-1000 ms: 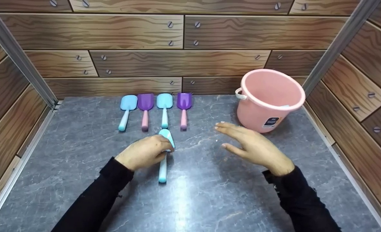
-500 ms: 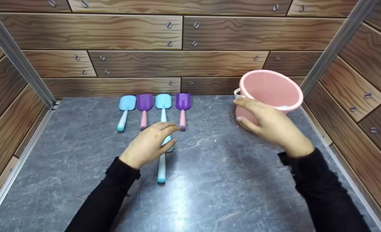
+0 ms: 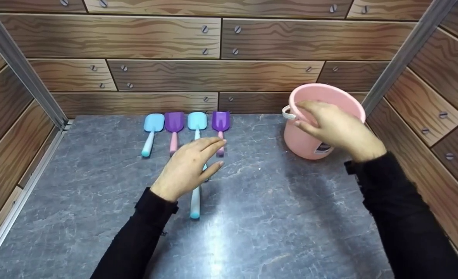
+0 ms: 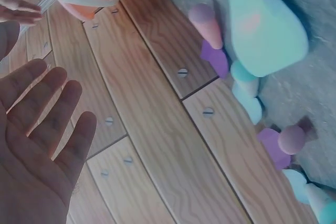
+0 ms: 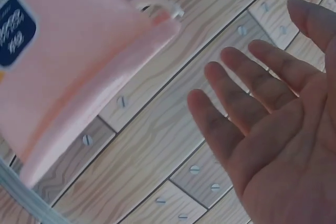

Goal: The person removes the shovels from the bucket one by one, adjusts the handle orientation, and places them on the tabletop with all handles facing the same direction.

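My left hand (image 3: pixel 188 166) hovers with extended fingers over a light blue toy shovel (image 3: pixel 195 203), covering most of its blade; the left wrist view shows the palm holding nothing. Behind it, in a row, lie a blue shovel (image 3: pixel 154 123), a purple shovel with a pink handle (image 3: pixel 174 122), a second light blue shovel (image 3: pixel 197 121) and a darker purple one (image 3: pixel 221 121). Over the near rim of an upright pink bucket (image 3: pixel 304 137) is my right hand (image 3: pixel 337 126), fingers straight. In the right wrist view, that palm is bare and apart from the bucket.
Wood-patterned walls (image 3: pixel 167 75) with metal corner posts (image 3: pixel 403 58) enclose the grey marbled tabletop (image 3: pixel 260 232) at the back and both sides. The bucket's white handle (image 3: pixel 288 113) hangs at its left side, and the bucket stands near the back right corner.
My left hand has let go of the near light blue shovel, lifted and moved slightly forward and right. My right hand has risen and moved right, from beside the bucket to over its rim.
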Demonstrator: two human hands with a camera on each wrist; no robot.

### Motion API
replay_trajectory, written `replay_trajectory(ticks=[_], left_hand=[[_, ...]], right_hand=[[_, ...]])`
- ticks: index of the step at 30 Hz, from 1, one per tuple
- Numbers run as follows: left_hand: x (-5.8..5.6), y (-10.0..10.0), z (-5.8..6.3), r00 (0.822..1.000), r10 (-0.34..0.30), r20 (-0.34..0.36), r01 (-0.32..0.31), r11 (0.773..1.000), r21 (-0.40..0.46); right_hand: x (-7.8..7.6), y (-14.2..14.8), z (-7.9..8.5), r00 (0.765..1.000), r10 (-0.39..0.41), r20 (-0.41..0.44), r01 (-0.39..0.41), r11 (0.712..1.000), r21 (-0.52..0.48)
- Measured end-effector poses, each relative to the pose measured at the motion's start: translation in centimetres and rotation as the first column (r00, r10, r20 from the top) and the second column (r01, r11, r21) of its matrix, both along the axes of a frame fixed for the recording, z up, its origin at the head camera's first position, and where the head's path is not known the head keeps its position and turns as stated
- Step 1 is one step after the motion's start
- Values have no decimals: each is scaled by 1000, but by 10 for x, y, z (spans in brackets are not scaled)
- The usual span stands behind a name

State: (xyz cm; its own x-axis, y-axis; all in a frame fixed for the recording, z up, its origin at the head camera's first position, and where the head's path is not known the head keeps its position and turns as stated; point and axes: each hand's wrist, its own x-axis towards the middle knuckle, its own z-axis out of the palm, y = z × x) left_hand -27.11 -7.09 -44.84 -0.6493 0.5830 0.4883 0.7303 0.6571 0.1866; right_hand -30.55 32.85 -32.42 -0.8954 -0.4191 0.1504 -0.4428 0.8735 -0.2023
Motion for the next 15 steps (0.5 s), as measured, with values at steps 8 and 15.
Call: replay_trajectory(ticks=[8,15], left_hand=[[4,10,1,999,-6,-46,6,1000,-7],[8,16,0,995,-40,-95,35,998,-55]], right_hand=[[-27,18,11,993,-102,54,92,983,160],[-43,34,14,967,-141,211,77,955,285]])
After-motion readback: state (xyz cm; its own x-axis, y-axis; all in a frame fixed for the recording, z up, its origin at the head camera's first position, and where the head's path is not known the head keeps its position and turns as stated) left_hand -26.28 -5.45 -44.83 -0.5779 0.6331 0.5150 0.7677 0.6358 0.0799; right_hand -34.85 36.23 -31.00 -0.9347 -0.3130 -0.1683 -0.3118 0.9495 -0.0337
